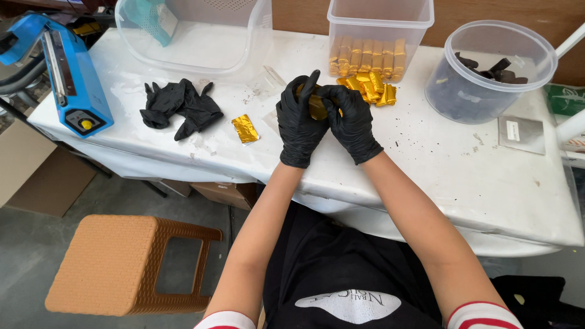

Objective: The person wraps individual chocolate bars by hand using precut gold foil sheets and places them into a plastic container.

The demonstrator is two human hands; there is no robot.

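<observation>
Both black-gloved hands meet above the white table (426,176): the left hand (300,125) and right hand (352,122) curl their fingers closed around one gold foil-wrapped bar (317,108). A pile of wrapped bars (372,88) lies just behind, spare black gloves (180,106) and a loose foil piece (245,129) to the left.

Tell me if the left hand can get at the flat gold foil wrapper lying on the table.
Probably yes: the flat gold foil wrapper lies uncovered just left of the left hand, though both hands now hold a gold-wrapped piece.

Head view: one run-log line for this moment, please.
left hand + right hand: gripping gold-foil bar | wrapped bars behind | table
</observation>
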